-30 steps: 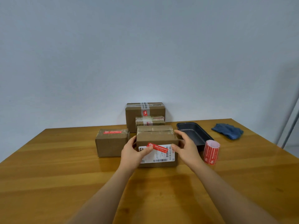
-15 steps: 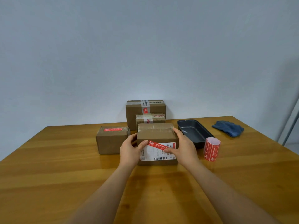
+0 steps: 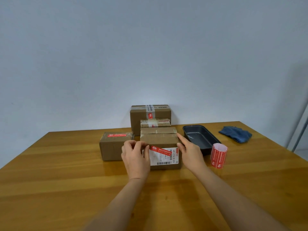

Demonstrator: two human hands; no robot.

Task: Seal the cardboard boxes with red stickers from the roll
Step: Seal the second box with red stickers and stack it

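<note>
The near cardboard box (image 3: 159,139) stands at the table's middle with a white shipping label on its front. A red sticker (image 3: 160,150) lies slanted across that front face, over the label's top. My left hand (image 3: 135,156) grips the box's left front corner with curled fingers, its thumb on the sticker's left end. My right hand (image 3: 190,152) holds the box's right side, index finger along the top edge and thumb on the front edge. The roll of red stickers (image 3: 218,155) stands upright to the right of the box.
A smaller box (image 3: 113,148) with a red sticker on top sits to the left. Two taped boxes (image 3: 150,116) stand behind, against the wall. A dark baking pan (image 3: 200,137) and a blue cloth (image 3: 236,133) lie at the right on the wooden table (image 3: 66,189).
My right hand slid off the sticker's right end to the box's right edge. My left fingers curled over the left corner while the thumb stayed by the sticker's left end.
</note>
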